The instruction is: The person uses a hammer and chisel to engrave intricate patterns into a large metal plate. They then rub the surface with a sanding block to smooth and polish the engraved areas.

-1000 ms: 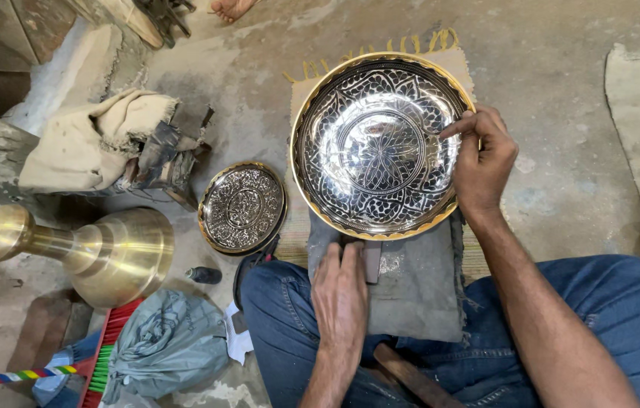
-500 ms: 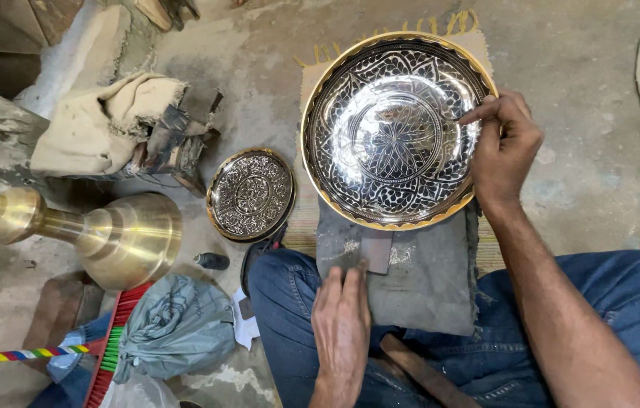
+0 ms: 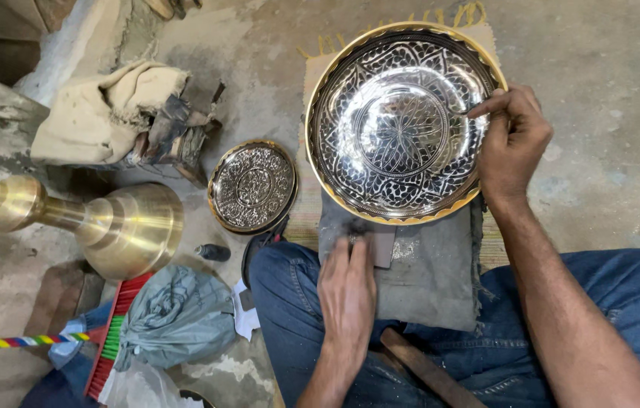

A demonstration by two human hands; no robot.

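Engraved silver bowl [image 3: 403, 121] with a gold rim rests on a grey cloth [image 3: 429, 272]. Right hand [image 3: 512, 140] pinches a thin tool [image 3: 478, 108] against its inner wall. Left hand [image 3: 346, 291], fingers pressed together, presses a small dark block [image 3: 376, 242] flat on the cloth.

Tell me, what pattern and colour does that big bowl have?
The big bowl is shiny silver with a gold rim, engraved with a central flower and leafy scrollwork; the head view shows it.

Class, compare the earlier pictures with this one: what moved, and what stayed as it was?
Little changed. The right hand stays on the rim of the large engraved silver-and-gold bowl; the left hand stays on the grey cloth, fingers on a small dark block. The small engraved plate stays put.
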